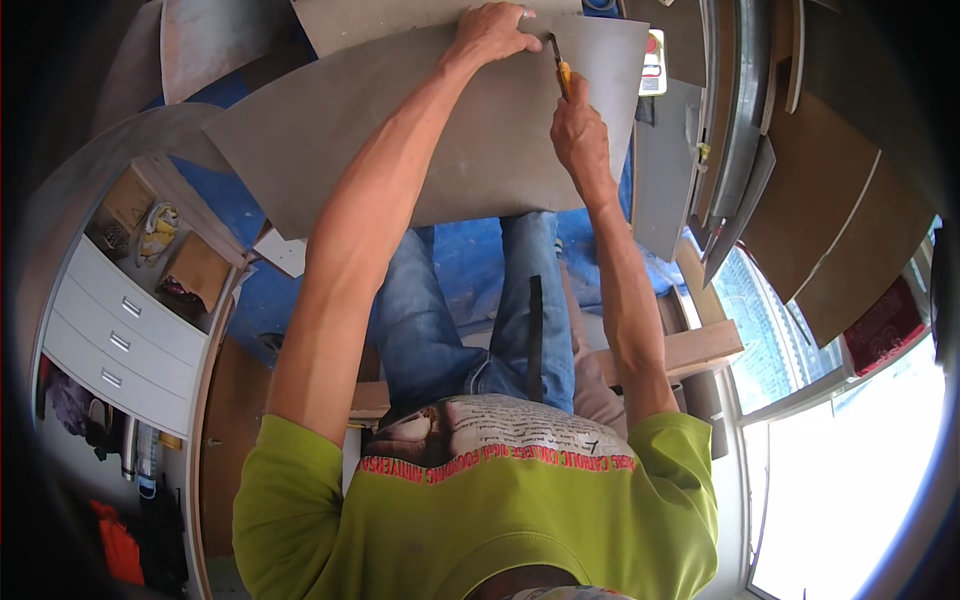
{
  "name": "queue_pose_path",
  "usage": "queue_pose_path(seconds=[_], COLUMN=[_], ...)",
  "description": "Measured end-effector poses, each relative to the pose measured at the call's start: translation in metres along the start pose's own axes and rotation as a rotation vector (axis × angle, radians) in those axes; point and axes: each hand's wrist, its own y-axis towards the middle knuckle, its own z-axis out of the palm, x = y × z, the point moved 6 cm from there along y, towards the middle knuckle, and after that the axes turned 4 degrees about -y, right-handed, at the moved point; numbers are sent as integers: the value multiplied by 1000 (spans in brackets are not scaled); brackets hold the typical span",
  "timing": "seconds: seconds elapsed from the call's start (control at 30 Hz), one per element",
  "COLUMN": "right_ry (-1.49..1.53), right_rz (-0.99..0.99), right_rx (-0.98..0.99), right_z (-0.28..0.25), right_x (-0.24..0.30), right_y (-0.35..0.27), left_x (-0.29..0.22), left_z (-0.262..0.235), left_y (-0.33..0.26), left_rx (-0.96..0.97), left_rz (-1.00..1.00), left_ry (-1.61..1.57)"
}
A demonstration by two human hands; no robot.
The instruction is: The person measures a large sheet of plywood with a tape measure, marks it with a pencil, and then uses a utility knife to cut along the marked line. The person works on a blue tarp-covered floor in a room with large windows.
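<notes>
A large grey-brown laminate sheet (400, 140) lies flat in front of me, over my knees. My left hand (492, 32) presses down on its far edge, fingers spread on the surface. My right hand (578, 130) grips a yellow-handled utility knife (562, 70), whose blade points away from me and touches the sheet just right of my left hand. A second grey sheet (400, 15) lies beyond, partly under the first.
A white drawer cabinet (120, 340) with cluttered open shelves stands at the left. Blue floor covering (460, 260) shows below the sheet. Brown panels (830, 200) and grey offcuts (665, 170) lean at the right by a bright window (850, 470). A wooden plank (700, 350) crosses near my legs.
</notes>
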Motion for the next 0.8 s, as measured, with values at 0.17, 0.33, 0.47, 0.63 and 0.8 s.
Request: queue_pose_path(seconds=[0.17,0.33,0.47,0.63,0.8], right_ry=[-5,-11,-96,-170,-57], right_rz=[21,-9,-5,74,-19], right_rx=[31,21,27,135,49], right_z=[11,5,-6,-27,-29], right_x=[-14,-14,-9,-3,-10], right_y=[21,11,9,4,-8], left_x=[-1,-9,-10,-3,-21], left_z=[2,0,3,3,-11], left_y=[-3,-5,-4,-2,3], left_rx=[-39,-33,-53,4,170], left_rz=[6,-30,-31,-98,-117], left_ry=[17,39,59,45,64])
